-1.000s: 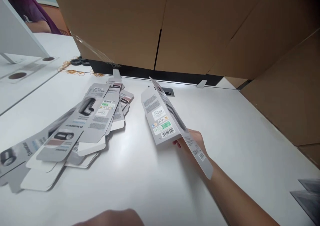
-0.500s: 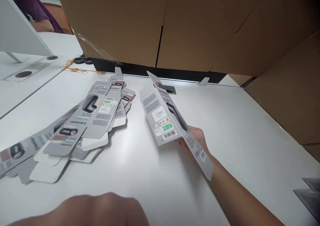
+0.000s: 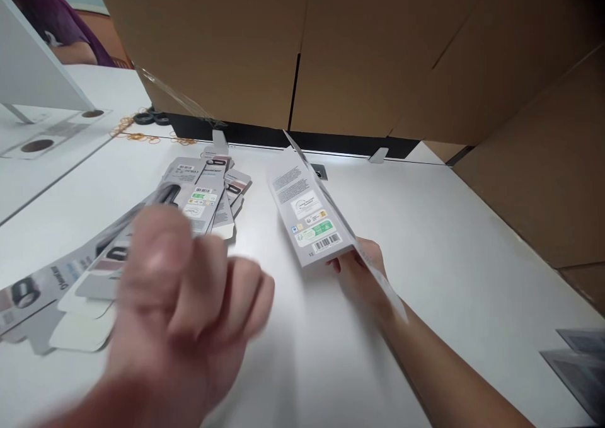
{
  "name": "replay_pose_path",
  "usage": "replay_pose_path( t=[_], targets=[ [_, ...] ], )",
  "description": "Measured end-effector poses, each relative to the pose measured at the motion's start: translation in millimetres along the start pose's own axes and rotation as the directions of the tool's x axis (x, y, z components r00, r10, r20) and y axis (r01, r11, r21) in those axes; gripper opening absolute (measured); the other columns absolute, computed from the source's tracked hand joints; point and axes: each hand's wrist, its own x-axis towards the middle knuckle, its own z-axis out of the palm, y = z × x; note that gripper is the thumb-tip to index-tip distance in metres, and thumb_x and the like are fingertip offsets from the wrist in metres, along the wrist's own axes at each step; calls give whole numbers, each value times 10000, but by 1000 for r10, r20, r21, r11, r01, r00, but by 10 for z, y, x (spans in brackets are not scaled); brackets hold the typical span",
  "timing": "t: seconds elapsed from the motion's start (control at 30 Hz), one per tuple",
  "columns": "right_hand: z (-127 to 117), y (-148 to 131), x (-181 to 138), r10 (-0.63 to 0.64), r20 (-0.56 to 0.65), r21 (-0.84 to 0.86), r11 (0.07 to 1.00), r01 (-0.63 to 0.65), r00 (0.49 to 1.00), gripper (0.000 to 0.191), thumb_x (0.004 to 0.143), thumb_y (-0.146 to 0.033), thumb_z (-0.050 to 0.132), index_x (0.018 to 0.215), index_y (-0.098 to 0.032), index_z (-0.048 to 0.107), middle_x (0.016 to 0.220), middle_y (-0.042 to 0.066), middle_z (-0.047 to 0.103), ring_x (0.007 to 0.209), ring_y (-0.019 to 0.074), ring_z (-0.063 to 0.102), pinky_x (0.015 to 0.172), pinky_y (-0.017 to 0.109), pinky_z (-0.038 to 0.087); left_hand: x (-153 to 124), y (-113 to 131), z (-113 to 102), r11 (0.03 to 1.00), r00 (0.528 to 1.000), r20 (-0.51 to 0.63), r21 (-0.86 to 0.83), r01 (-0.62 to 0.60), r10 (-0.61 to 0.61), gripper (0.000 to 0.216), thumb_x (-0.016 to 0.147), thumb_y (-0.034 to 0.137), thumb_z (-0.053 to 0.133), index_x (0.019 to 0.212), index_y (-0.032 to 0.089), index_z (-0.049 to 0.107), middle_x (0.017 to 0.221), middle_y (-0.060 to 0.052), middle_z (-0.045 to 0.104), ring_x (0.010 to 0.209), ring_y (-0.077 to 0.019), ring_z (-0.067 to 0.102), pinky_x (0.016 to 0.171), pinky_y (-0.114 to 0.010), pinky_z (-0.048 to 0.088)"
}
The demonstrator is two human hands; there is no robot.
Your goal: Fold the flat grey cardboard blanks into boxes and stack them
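Observation:
My right hand [image 3: 366, 261] grips a grey printed carton [image 3: 302, 207] from behind and below. The carton is partly unfolded, with its text and barcode panel toward me and a long narrow panel seen nearly edge-on. Most of the fingers on that hand are hidden by the cardboard. My left hand [image 3: 189, 308] is raised close to the camera, blurred, with its fingers curled in and thumb up; nothing shows in it. Behind it, partly covered, lies a loose pile of flat printed cartons [image 3: 47, 283] on the white table.
A large brown cardboard box [image 3: 203, 50] stands along the back, and more cardboard [image 3: 534, 176] rises at the right. Black scissors [image 3: 144, 118] and rubber bands [image 3: 137, 137] lie at the back left. Plastic bags [image 3: 571, 365] sit at the lower right. Another person's arm [image 3: 75, 53] shows far left.
My left hand has risen from the bottom edge into view before the pile. The carton in my right hand has turned, so its long panel now appears narrower.

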Motion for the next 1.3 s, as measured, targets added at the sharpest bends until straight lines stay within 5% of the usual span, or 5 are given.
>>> replay_pose_path(
  t=[0.47, 0.63, 0.77, 1.0, 1.3],
  targets=[
    [112, -143, 79, 395, 203, 471, 763, -443, 896, 640, 867, -827, 1000, 1001, -239, 785, 667, 17, 701, 509, 180, 553, 484, 330, 474, 944, -876, -334, 975, 950, -236, -135, 177, -205, 769, 498, 443, 1315, 1072, 225, 851, 778, 111, 548, 620, -52, 445, 577, -183, 489],
    [81, -121, 51, 367, 359, 443, 743, -503, 858, 622, 959, -808, 963, 1162, -237, 825, 641, -12, 682, 511, 192, 581, 500, 328, 536, 714, -994, -256, 927, 938, 85, -146, 344, -335, 894, 617, 612, 1266, 1314, 236, 852, 1408, -136, 857, 1255, -308, 819, 1039, -399, 725],
    [97, -139, -3, 362, 476, 317, 780, -540, 802, 695, 998, -918, 891, 1049, -226, 846, 725, 41, 757, 610, 226, 702, 575, 350, 619, 668, -979, -253, 903, 880, 268, -70, 424, -392, 776, 752, 717, 1170, 1287, 242, 869, 1361, -185, 896, 1295, -515, 847, 838, -542, 760],
    [71, -158, 87, 226, 112, 296, 922, -249, 968, 731, 1037, -967, 825, 873, -259, 745, 572, -44, 597, 549, 181, 602, 777, 403, 702, 892, -748, -332, 964, 971, -223, -266, 19, -81, 501, 942, 387, 1084, 1387, 293, 873, 1431, -23, 917, 1474, -347, 812, 1038, -387, 767],
    [1, -208, 140, 121, 126, 181, 973, -143, 985, 690, 1043, -848, 911, 757, -255, 706, 660, -25, 621, 532, 169, 591, 605, 370, 549, 919, -730, -384, 963, 968, -229, -266, 42, -106, 583, 937, 394, 1104, 1471, 350, 873, 1373, 20, 937, 1341, -316, 883, 898, -336, 782]
  ],
)
